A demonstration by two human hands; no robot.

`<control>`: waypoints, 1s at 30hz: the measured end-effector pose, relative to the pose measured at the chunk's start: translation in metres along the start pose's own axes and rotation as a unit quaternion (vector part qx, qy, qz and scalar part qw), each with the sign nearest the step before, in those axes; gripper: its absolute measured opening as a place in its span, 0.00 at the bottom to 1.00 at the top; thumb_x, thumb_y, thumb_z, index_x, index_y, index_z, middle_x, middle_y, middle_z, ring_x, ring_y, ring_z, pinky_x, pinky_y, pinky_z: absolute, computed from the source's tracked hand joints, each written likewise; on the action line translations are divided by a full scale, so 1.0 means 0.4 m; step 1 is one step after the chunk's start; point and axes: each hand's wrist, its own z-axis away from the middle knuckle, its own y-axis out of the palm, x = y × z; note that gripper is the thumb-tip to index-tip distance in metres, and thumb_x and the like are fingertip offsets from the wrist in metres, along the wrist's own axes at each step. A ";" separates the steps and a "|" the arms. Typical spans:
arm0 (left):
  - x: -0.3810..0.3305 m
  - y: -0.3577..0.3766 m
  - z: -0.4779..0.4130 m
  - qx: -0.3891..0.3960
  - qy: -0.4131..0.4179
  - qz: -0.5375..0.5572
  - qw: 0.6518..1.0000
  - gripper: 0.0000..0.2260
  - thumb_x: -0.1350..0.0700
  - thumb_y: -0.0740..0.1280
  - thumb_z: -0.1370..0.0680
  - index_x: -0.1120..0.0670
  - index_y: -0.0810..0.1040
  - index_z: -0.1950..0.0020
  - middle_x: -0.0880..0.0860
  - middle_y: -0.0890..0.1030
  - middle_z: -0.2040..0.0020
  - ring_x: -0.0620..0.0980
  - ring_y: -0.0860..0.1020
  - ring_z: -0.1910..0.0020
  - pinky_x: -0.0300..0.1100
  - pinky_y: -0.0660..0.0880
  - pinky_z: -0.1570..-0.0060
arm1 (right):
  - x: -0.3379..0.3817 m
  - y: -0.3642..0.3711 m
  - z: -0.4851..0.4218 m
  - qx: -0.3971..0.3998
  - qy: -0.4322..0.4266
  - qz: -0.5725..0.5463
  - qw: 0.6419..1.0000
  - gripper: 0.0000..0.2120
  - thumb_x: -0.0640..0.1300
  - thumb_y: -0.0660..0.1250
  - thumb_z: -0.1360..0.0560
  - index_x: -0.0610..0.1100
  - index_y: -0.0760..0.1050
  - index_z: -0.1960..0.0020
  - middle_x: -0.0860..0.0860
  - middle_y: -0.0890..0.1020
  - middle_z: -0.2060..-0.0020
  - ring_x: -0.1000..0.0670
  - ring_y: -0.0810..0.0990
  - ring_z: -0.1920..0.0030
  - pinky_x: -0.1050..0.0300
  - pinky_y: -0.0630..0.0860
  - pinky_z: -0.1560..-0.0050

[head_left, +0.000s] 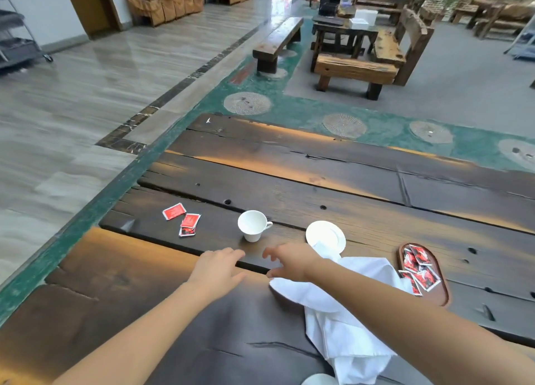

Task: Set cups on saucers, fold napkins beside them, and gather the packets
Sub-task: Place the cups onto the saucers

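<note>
— Fingers first, left hand [218,267]?
— Straight, loosely together, palm down just over the table [289,182]. Pinching nothing.
— Right hand [285,261]?
— Fingers half-curled and spread, claw shape, nothing in them. The thumb is at the napkin [341,326] edge; can't tell if it touches.
— Where's the cup [252,225]?
— Upright on bare wood at 12 o'clock of the gap between the hands, near but untouched. Handle points to 3 o'clock.
— Saucer [325,235]?
— At 3 o'clock of the cup, apart from it. A napkin corner lies over its 6 o'clock rim.
— Step in hand?
— My read: cup onto saucer, barely begun.
— How to do it well?
— The handle faces the right hand, so pinch it there and steady the bowl with the left. Lift clear rather than drag, since the planks have cracks and holes. Pull the napkin corner off the rim first, or the cup may sit tilted. Set it down centred.
— Packets?
— The loose packets [190,220] are at 9 o'clock of the cup, two of them overlapping. More packets lie in the tray [437,293] at 4 o'clock of the saucer.
— Napkin state?
— Crumpled and unfolded, running from the saucer down to 6 o'clock under the right forearm.
</note>
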 end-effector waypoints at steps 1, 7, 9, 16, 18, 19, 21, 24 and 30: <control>0.012 -0.004 -0.018 0.002 0.001 0.000 1.000 0.22 0.42 0.60 0.23 0.47 0.67 0.30 0.48 0.74 0.34 0.50 0.74 0.37 0.45 0.69 0.40 | -0.007 -0.005 -0.017 0.004 0.005 0.001 1.000 0.23 0.58 0.65 0.26 0.53 0.67 0.33 0.52 0.78 0.38 0.46 0.77 0.41 0.50 0.75 0.45; 0.073 -0.018 -0.138 0.020 0.002 0.004 1.000 0.23 0.42 0.63 0.24 0.45 0.68 0.31 0.47 0.73 0.33 0.51 0.75 0.38 0.44 0.70 0.42 | -0.060 -0.043 -0.126 0.002 0.033 0.033 0.999 0.25 0.57 0.64 0.25 0.55 0.62 0.30 0.50 0.78 0.39 0.44 0.77 0.41 0.46 0.76 0.45; 0.085 -0.017 -0.180 0.024 -0.002 0.003 1.000 0.24 0.42 0.64 0.25 0.46 0.68 0.31 0.47 0.74 0.34 0.51 0.75 0.39 0.45 0.71 0.42 | -0.083 -0.052 -0.161 -0.006 0.045 0.026 0.999 0.25 0.57 0.64 0.24 0.54 0.62 0.30 0.50 0.78 0.39 0.44 0.77 0.41 0.46 0.77 0.46; 0.120 0.023 -0.302 0.033 -0.010 0.047 0.998 0.25 0.40 0.65 0.26 0.47 0.67 0.31 0.48 0.74 0.33 0.50 0.75 0.38 0.46 0.74 0.45 | -0.161 -0.020 -0.247 -0.061 0.100 -0.082 0.990 0.18 0.55 0.63 0.23 0.55 0.67 0.35 0.53 0.80 0.42 0.47 0.79 0.44 0.52 0.74 0.50; 0.134 0.041 -0.327 0.031 -0.014 0.053 0.998 0.26 0.40 0.65 0.26 0.47 0.65 0.30 0.48 0.74 0.33 0.51 0.76 0.38 0.47 0.74 0.47 | -0.183 -0.002 -0.268 -0.071 0.121 -0.103 0.985 0.17 0.55 0.63 0.23 0.54 0.69 0.36 0.53 0.80 0.41 0.47 0.79 0.42 0.52 0.74 0.48; 0.141 0.051 -0.338 0.026 -0.016 0.059 0.998 0.27 0.40 0.65 0.26 0.47 0.63 0.30 0.49 0.75 0.34 0.52 0.76 0.39 0.47 0.74 0.49 | -0.193 0.005 -0.280 -0.082 0.131 -0.115 0.981 0.17 0.55 0.62 0.23 0.54 0.70 0.35 0.53 0.79 0.40 0.47 0.78 0.41 0.52 0.74 0.46; 0.154 0.067 -0.358 0.012 -0.033 0.085 0.996 0.30 0.40 0.66 0.26 0.47 0.58 0.29 0.50 0.76 0.35 0.55 0.77 0.40 0.49 0.75 0.52 | -0.210 0.019 -0.305 -0.096 0.151 -0.148 0.973 0.19 0.55 0.62 0.23 0.53 0.71 0.34 0.53 0.79 0.38 0.48 0.77 0.38 0.51 0.73 0.41; 0.169 0.092 -0.385 0.016 -0.088 0.134 0.987 0.31 0.40 0.65 0.25 0.49 0.57 0.28 0.49 0.77 0.37 0.55 0.77 0.40 0.50 0.75 0.51 | -0.223 0.039 -0.346 -0.082 0.176 -0.225 0.955 0.19 0.55 0.62 0.23 0.51 0.72 0.34 0.51 0.79 0.37 0.47 0.77 0.38 0.49 0.73 0.38; 0.166 0.144 -0.405 0.026 -0.146 0.262 0.954 0.17 0.46 0.64 0.23 0.46 0.70 0.36 0.47 0.82 0.51 0.52 0.77 0.47 0.47 0.73 0.54 | -0.227 0.085 -0.411 -0.083 0.203 -0.351 0.910 0.11 0.49 0.65 0.24 0.46 0.79 0.45 0.48 0.83 0.47 0.48 0.79 0.45 0.53 0.75 0.44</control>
